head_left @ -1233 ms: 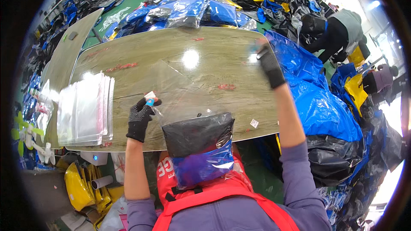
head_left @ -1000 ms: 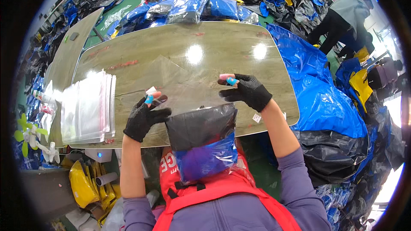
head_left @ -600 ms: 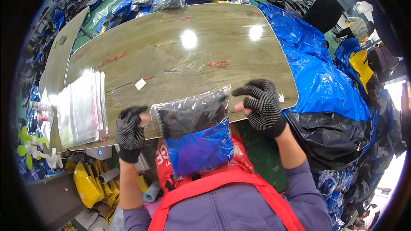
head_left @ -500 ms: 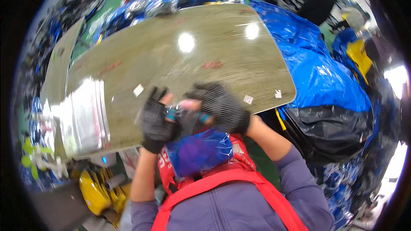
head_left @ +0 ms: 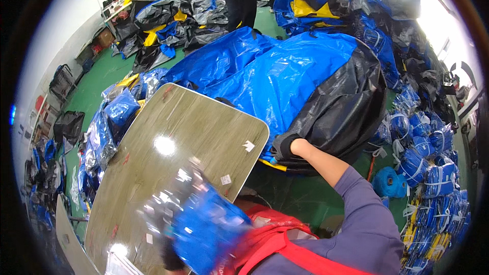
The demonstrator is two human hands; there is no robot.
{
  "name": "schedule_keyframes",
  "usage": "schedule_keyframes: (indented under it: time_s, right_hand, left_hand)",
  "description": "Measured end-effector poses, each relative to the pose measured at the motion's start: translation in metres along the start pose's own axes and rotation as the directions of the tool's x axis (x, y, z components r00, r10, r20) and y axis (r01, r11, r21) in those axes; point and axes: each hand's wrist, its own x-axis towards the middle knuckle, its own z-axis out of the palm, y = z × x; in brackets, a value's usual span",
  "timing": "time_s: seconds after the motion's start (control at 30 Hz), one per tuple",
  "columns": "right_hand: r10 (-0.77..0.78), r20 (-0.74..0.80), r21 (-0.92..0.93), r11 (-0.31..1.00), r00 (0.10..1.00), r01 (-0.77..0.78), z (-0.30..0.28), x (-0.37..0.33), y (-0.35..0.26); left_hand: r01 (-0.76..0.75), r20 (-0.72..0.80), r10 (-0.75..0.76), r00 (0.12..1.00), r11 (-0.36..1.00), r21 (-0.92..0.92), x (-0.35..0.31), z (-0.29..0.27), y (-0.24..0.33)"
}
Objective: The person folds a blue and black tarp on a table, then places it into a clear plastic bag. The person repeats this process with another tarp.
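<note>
My left hand (head_left: 172, 254), in a dark glove, is low at the table's near side, mostly hidden and blurred. It appears closed on a clear plastic bag with a folded blue tarp (head_left: 204, 229) inside, tilted before my chest and smeared by motion. Reaching out past the table's right corner, my gloved right hand (head_left: 285, 148) is closed on the edge of a large blue and black tarp (head_left: 305, 86) heaped beyond the table. Its fingertips are partly hidden against the material. A few white paper scraps (head_left: 248, 145) lie on the wood-patterned table (head_left: 153, 178).
Bagged blue bundles (head_left: 119, 109) line the table's left side. Strapped blue packs (head_left: 438, 181) and rolls of blue twine (head_left: 389, 181) stand on the right. Tarp piles (head_left: 173, 20) cover the green floor at the back, where people (head_left: 239, 0) stand.
My view has swung right. My hands were together at the bag before my chest; now the right one has moved away to the large tarp, while the bag stays on the left side.
</note>
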Motion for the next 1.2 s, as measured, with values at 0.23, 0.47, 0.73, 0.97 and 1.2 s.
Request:
schedule_keyframes:
  time_s: [0.23, 0.47, 0.73, 0.97, 1.2]
  right_hand:
    - [0.105, 0.111, -0.086, 0.992, 0.988, -0.096, 0.006, 0.071, 0.126]
    - [0.328, -0.315, 0.001, 0.938, 0.891, -0.345, -0.123, 0.029, 0.145]
    - [-0.466, -0.687, -0.219, 0.865, 0.558, 0.452, -0.074, -0.068, -0.050]
    - [-0.102, 0.002, 0.169, 0.981, 0.995, 0.100, 0.015, -0.132, -0.062]
    - [-0.362, -0.363, 0.015, 0.919, 0.859, 0.394, -0.008, -0.088, -0.094]
  left_hand:
    - [-0.282, 0.063, 0.276, 0.959, 0.913, 0.294, 0.073, -0.050, 0.018]
    - [-0.005, 0.016, 0.194, 0.981, -0.057, 0.998, 0.025, -0.060, -0.056]
    - [-0.238, 0.026, 0.498, 0.867, 0.366, 0.900, 0.068, -0.088, -0.049]
    - [-0.106, 0.040, 0.109, 0.993, 0.993, -0.060, 0.131, -0.090, -0.042]
    - [-0.031, 0.018, 0.037, 0.999, 0.963, -0.266, 0.125, -0.084, -0.036]
